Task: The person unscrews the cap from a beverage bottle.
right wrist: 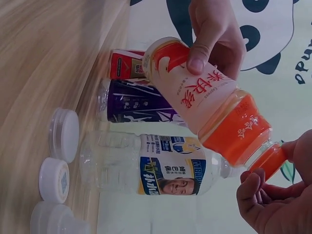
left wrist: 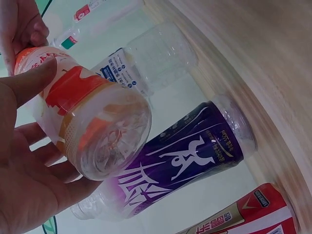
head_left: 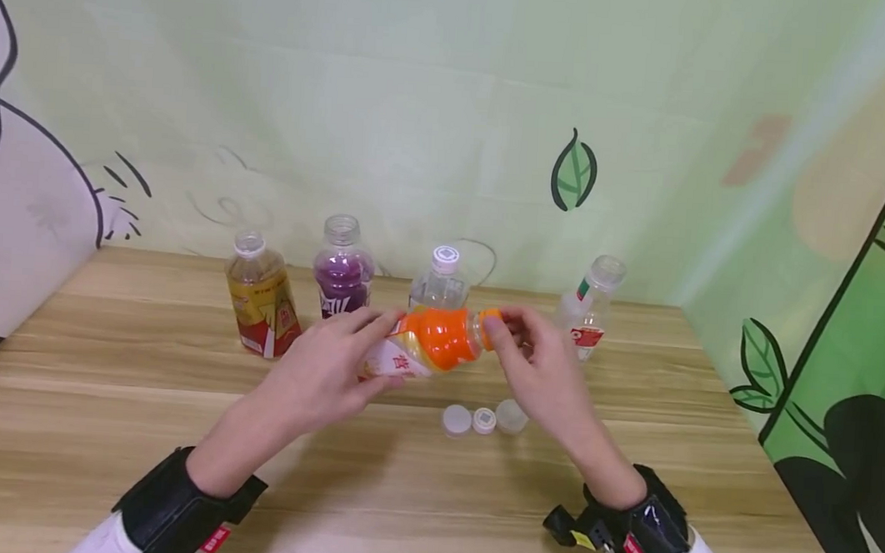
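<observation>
One yellow-and-red bottle (head_left: 262, 307) was seen standing beyond and to the left of the left hand (head_left: 333, 367), with a purple bottle (head_left: 342, 273) directly past its knuckles. By that hand the body of an orange-topped bottle (head_left: 442, 340) was gripped, tilted well over, its neck toward the right hand (head_left: 546, 374). Behind it, between the hands, a white-capped bottle (head_left: 442, 288) was seen upright. Below the right hand's fingertips, three pale caps (head_left: 484, 421) were lined up on the table (head_left: 105, 417). By the right hand the orange cap (right wrist: 269, 160) was pinched at the neck; whether it was tight or loose could not be told. Beyond that hand an uncapped clear bottle (head_left: 593, 305) was seen.

As judged, the held bottle could be spun if gripped too lightly, the orange cap dropped if the pinch slipped, and the white-capped bottle toppled by a careless swing.
</observation>
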`<state>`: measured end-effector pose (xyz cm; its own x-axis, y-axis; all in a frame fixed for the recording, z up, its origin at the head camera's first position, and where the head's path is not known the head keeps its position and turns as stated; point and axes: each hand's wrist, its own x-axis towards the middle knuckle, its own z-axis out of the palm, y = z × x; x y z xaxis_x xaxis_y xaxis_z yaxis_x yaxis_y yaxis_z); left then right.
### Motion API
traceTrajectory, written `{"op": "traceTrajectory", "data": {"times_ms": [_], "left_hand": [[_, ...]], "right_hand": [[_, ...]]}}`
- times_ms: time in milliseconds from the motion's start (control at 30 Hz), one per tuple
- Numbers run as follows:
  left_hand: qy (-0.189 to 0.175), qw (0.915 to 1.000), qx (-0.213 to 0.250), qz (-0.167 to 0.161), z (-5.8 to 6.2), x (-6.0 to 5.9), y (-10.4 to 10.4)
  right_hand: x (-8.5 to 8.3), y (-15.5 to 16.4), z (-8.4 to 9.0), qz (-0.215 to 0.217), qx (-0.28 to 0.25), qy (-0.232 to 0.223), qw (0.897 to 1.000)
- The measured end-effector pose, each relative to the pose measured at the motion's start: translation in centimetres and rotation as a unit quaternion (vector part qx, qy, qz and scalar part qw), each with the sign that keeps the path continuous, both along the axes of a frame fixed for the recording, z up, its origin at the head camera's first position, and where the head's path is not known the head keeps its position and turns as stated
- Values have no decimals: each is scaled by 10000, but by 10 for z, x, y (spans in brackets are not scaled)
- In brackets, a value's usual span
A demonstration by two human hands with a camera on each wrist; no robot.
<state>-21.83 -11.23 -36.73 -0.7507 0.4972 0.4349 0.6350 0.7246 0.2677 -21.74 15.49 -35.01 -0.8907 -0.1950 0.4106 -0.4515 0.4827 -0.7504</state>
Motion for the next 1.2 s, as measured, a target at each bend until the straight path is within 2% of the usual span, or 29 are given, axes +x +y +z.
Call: {"op": "traceTrajectory", "data": {"times_ms": [200, 367, 633, 800, 1200], "left_hand": [[91, 9999, 44, -83, -2, 1, 0], [98, 9998, 65, -154, -3, 1, 1], [-5, 9996, 123, -249, -4, -1, 0], [-158, 9994, 191, -235, -4, -3, -1], [-424, 9988, 207, -147, -5, -5, -2]], "right_hand": [[3, 0, 1, 99, 3, -264, 9996], [2, 0, 1, 188, -8, -300, 9994], [-1, 2, 0, 346, -7, -293, 9990], [-3, 3, 1, 637, -117, -299, 9975], [-10, 9, -1, 1233, 189, 276, 9918]]}}
